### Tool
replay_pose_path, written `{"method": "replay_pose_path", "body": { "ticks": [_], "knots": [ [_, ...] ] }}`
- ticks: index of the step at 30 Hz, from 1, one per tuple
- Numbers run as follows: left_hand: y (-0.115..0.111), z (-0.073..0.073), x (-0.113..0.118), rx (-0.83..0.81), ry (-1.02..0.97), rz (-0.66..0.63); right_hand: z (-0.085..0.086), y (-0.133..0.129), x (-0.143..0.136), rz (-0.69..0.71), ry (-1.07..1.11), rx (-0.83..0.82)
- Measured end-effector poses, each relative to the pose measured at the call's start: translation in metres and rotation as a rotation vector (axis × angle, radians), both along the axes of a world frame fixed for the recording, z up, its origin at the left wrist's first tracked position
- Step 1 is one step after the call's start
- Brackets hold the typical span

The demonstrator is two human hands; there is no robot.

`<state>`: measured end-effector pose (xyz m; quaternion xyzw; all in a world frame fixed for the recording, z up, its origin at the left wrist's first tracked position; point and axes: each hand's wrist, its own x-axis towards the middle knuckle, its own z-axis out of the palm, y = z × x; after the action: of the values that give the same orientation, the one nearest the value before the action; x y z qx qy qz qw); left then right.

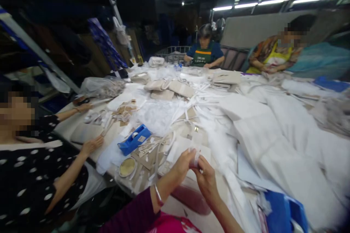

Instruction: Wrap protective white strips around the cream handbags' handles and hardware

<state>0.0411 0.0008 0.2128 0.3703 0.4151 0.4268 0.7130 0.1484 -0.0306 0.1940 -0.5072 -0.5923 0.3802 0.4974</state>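
My left hand [182,165], with a bracelet at the wrist, pinches one side of a small whitish, translucent piece [197,157] near the table's front edge. On its other side, my right hand [205,174] closes its thumb and fingers on the same piece. The two hands almost touch. Below them a reddish rounded object [191,198] rests, partly covered by my hands and forearms. Behind the hands lies beige fabric [195,133] with a small metallic label on it.
Left of my hands are a blue tape dispenser [134,139], a round yellowish tin [127,167] and scraps. White fabric [273,134] spreads right; a blue holder [286,211] sits lower right. A person [35,174] works at left, two others across the table.
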Motion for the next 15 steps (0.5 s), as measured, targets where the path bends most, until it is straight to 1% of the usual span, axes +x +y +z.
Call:
{"method": "replay_pose_path", "body": {
  "ticks": [1,2,3,4,6,7,8,9,11,12,13,14,15],
  "knots": [
    [0.005,-0.001,-0.002,-0.037,-0.023,-0.053,-0.004,0.001,0.0,0.009,-0.051,0.085],
    [0.01,-0.003,-0.002,-0.045,-0.012,-0.067,-0.007,0.002,0.0,0.013,-0.092,0.131],
    [0.013,-0.005,-0.002,-0.028,0.024,-0.045,-0.01,0.003,0.0,0.004,-0.119,0.126],
    [0.015,-0.006,-0.001,0.005,0.076,0.001,-0.011,0.005,0.0,-0.021,-0.123,0.072],
    [0.018,-0.009,0.004,0.068,0.161,0.104,-0.01,0.01,0.0,-0.068,-0.058,-0.106],
    [0.02,-0.009,0.006,0.066,0.16,0.121,-0.01,0.013,0.0,-0.086,-0.012,-0.169],
    [0.023,-0.01,0.008,0.035,0.12,0.103,-0.01,0.016,0.001,-0.095,0.02,-0.182],
    [0.027,-0.009,0.009,-0.021,0.06,0.054,-0.012,0.019,0.002,-0.087,0.025,-0.142],
    [0.037,-0.01,0.009,-0.14,-0.037,-0.073,-0.017,0.024,0.004,-0.052,-0.05,0.017],
    [0.041,-0.011,0.009,-0.167,-0.036,-0.105,-0.022,0.026,0.005,-0.042,-0.1,0.073],
    [0.044,-0.013,0.009,-0.16,0.006,-0.1,-0.026,0.029,0.006,-0.039,-0.132,0.082],
    [0.046,-0.017,0.009,-0.127,0.073,-0.047,-0.031,0.032,0.007,-0.045,-0.14,0.034],
    [0.047,-0.023,0.009,-0.08,0.157,0.038,-0.035,0.035,0.007,-0.059,-0.124,-0.048]
  ]
}}
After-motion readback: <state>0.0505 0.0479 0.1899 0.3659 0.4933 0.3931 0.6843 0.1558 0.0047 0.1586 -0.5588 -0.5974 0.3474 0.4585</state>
